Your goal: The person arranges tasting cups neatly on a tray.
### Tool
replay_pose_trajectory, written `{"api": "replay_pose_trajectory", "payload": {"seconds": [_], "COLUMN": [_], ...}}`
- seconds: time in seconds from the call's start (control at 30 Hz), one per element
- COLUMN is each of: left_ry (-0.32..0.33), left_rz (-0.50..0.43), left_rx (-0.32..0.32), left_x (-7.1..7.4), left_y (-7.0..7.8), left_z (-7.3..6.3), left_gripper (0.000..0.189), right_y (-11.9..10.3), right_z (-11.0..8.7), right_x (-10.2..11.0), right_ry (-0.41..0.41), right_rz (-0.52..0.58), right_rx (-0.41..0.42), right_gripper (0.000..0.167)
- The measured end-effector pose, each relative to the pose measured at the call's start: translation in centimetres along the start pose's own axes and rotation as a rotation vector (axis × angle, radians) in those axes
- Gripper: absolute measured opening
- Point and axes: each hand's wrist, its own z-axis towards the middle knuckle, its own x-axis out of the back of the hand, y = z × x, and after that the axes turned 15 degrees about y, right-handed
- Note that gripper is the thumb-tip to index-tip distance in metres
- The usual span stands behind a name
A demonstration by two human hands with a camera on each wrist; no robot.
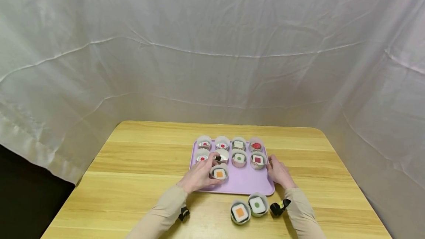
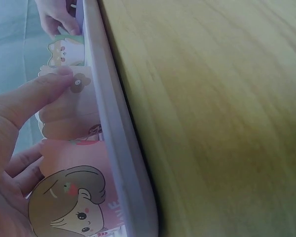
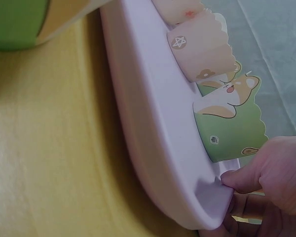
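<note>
My left hand reaches over the lilac tray and grips a paper cup containing a white sushi-like piece with an orange square. In the left wrist view, the thumb lies across that pinkish cup. A cup printed with a girl's face stands nearer the camera. At the tray's right edge, my right hand pinches the rim, its thumb above and fingers below in the right wrist view. Close by is a green cup with a dog print. Two rows of filled cups stand farther back on the tray.
Two more cups stand on the wooden table in front of the tray: one with an orange-square piece, one with a green-dot piece. Pale fabric hangs behind and beside the table.
</note>
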Motion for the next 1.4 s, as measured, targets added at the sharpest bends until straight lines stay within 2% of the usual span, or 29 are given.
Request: {"api": "replay_pose_trajectory", "payload": {"seconds": [0.27,0.53,0.73,0.93,1.07,1.27,1.4], "left_ry": [-0.01,-0.003,0.052,0.091,0.15,0.31,0.411], "left_rz": [-0.026,-0.013,-0.009,-0.053,-0.096,-0.157,-0.184], "left_rx": [0.025,0.019,-0.011,0.007,0.042,0.16,0.258], "left_x": [0.0,0.0,0.4,0.7,0.8,1.0,1.2], "left_y": [-0.1,-0.1,0.0,-0.3,-0.4,-0.7,-1.2], "left_z": [-0.1,-0.2,-0.3,-0.4,-0.4,-0.4,0.0], "left_gripper": [0.093,0.095,0.099,0.105,0.087,0.044,0.032], "right_y": [-0.1,-0.1,-0.1,0.0,-0.1,-0.2,0.0], "right_z": [-0.1,-0.1,0.0,0.0,0.1,0.1,0.0], "right_x": [0.0,0.0,0.1,0.0,0.0,0.0,0.0], "right_ry": [-0.011,-0.01,-0.008,-0.003,0.003,0.012,0.015], "right_rz": [0.013,0.017,0.01,0.001,0.004,0.002,-0.002], "right_rx": [-0.009,-0.005,-0.003,-0.001,0.002,0.014,0.022], "right_gripper": [0.025,0.025,0.025,0.025,0.025,0.024,0.024]}}
